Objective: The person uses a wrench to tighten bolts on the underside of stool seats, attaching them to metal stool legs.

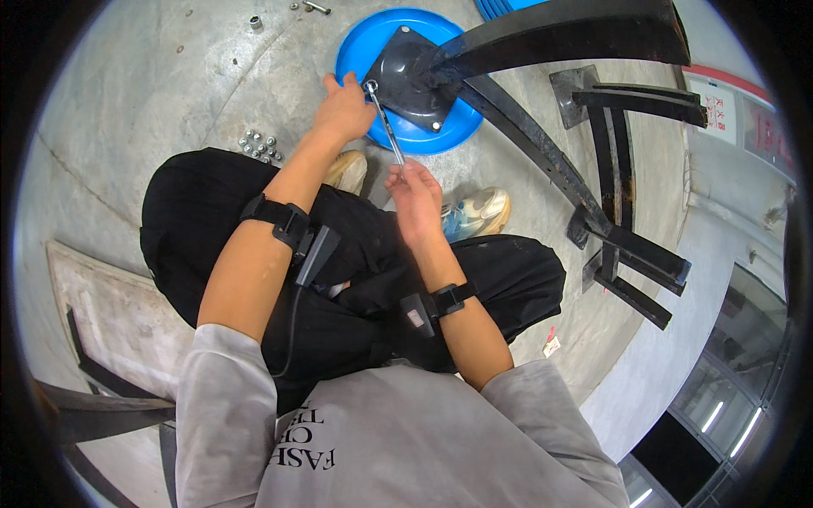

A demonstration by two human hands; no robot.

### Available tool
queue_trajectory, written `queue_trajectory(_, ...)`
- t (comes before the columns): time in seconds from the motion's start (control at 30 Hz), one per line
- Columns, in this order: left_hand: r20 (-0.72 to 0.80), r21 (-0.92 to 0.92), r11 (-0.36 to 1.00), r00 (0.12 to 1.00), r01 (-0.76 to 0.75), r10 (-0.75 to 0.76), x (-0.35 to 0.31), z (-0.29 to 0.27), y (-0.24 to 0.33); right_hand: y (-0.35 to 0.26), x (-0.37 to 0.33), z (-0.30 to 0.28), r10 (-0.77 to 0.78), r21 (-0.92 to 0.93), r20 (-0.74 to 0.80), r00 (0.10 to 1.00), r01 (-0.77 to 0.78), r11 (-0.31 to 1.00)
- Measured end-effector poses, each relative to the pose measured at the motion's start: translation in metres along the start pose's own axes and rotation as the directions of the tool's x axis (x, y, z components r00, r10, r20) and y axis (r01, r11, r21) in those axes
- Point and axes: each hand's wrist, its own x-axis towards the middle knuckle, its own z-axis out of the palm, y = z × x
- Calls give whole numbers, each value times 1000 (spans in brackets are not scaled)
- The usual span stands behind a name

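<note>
A black square metal base plate (403, 80) with a light-coloured bolt or nut at its corners rests on a round blue plastic basin (347, 52). My right hand (415, 193) is closed round the lower end of a shiny combination wrench (388, 125). The wrench's ring end sits at the plate's left corner, over a fastener I cannot clearly make out. My left hand (344, 112) is beside that ring end, at the basin's left rim, with its visible fingers bent and apart. Whether its fingertips touch the plate's edge cannot be seen. Curved black metal legs (542, 144) extend from the plate to the right.
Several small metal nuts or bolts (260, 146) lie on the concrete floor left of my feet. A socket (256, 23) and a bolt-like part (317, 8) are farther off. Another black metal frame (611, 144) stands at right; a pale board (118, 313) lies at left.
</note>
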Motion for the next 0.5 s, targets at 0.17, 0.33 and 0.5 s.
queue_trajectory(0.17,40,-10,1000,999,4,-3,-1,-4,3,1,-2,8,26,-270,27,999,-18,963)
queue_trajectory(0.33,41,10,1000,999,21,-21,-2,-3,2,0,-1,11,129,-305,-2,992,-124,944)
queue_trajectory(0.5,-22,51,999,1000,-15,16,-2,-1,1,-16,15,-8,86,-85,-137,987,-98,992)
